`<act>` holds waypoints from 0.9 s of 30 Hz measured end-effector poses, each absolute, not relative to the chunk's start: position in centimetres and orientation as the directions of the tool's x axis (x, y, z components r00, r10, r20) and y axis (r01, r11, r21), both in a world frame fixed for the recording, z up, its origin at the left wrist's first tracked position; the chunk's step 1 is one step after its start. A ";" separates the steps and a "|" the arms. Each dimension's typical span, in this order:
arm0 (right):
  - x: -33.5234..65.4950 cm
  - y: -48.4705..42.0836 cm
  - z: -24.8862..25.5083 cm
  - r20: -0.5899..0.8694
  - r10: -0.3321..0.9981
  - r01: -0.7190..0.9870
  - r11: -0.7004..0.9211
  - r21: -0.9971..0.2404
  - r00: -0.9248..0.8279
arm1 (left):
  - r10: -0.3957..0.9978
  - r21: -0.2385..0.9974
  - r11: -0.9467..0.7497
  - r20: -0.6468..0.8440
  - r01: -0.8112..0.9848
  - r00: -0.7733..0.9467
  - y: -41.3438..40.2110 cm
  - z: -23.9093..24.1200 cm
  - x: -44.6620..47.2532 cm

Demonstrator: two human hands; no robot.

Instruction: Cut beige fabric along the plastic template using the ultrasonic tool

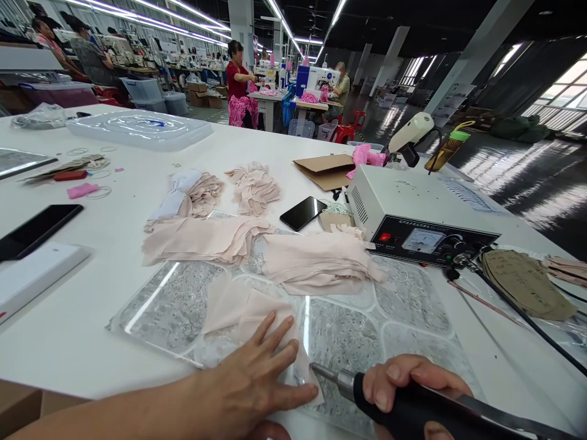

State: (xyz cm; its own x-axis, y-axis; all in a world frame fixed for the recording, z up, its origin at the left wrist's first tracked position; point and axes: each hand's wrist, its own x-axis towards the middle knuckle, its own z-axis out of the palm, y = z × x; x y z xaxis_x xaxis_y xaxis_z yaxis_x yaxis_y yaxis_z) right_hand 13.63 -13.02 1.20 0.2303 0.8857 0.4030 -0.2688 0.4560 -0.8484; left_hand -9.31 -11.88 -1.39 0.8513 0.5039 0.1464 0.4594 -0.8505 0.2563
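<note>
My left hand lies with spread fingers on a thin beige fabric piece, pressing it against a glossy grey marbled mat. In my right hand is a black-handled ultrasonic cutter, its metal tip by the fabric's right edge, close to my left fingers. Whether the tip touches the cloth I cannot tell. Beyond my hands lie two stacks of beige fabric pieces, a left stack and a right stack. Farther back are two crumpled fabric bundles, one partly wrapped in white.
A white control box with a dial stands at the right, a black cable running beside it. Brown paper patterns lie near it. A phone is behind the stacks, another at left. People work at sewing machines beyond.
</note>
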 end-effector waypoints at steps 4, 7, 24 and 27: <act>13.0 -12.3 0.7 0.531 0.804 -0.267 0.591 -0.761 0.266 | 0.499 0.255 -0.853 0.146 0.455 0.854 -11.8 -1.3 -9.2; 12.9 -12.6 1.2 0.426 0.872 -0.272 0.482 -0.833 0.240 | 0.510 0.270 -0.841 0.111 0.468 0.853 -11.6 -0.7 -9.1; 12.2 -12.1 2.3 0.413 0.881 -0.254 0.464 -0.849 0.229 | 0.510 0.240 -0.847 0.108 0.475 0.854 -11.5 -0.4 -9.0; 12.3 -12.0 2.2 0.429 0.880 -0.235 0.470 -0.851 0.204 | 0.514 0.239 -0.846 0.125 0.477 0.849 -11.6 -0.5 -9.1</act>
State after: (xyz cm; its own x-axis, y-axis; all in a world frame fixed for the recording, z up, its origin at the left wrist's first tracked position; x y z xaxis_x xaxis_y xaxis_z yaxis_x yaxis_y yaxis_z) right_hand 12.26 -12.05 2.25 0.2044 0.8797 0.4294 -0.2352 0.4699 -0.8508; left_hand -9.10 -11.56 -0.52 0.8487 0.5141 0.1246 0.4771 -0.8457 0.2391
